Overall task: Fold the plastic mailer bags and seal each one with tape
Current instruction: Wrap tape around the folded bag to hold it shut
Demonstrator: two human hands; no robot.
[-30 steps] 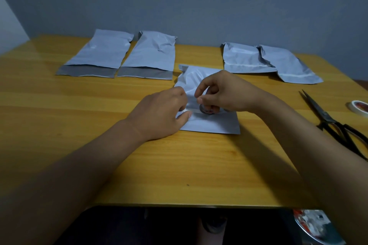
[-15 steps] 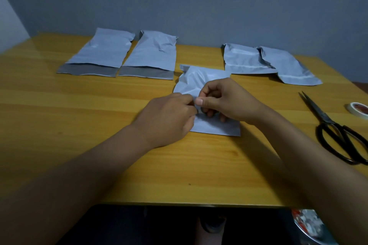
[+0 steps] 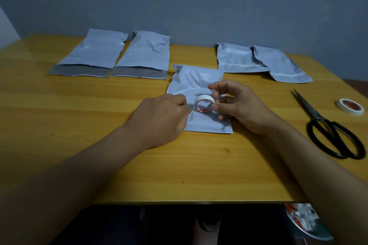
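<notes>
R hand (image 3: 238, 106) pinches tape roll (image 3: 204, 104) – L hand (image 3: 165, 117) (curled) on mailer (image 3: 196, 80)

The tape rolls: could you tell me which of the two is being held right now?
The tape roll over the middle bag, held upright by the right hand. The other roll lies flat, untouched, at the table's right edge beyond the scissors.

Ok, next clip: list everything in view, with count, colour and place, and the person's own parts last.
folded mailer bag: 1, grey, table centre, under both hands
open mailer bags: 2, grey, far left
finished mailer bags: 2, grey, far right, overlapping
tape roll: 1, white, upright on the folded bag
second tape roll: 1, white, right edge
scissors: 1, black, right
table: 1, yellow wood
left hand: pinches at the tape's end
right hand: holds the roll
</notes>
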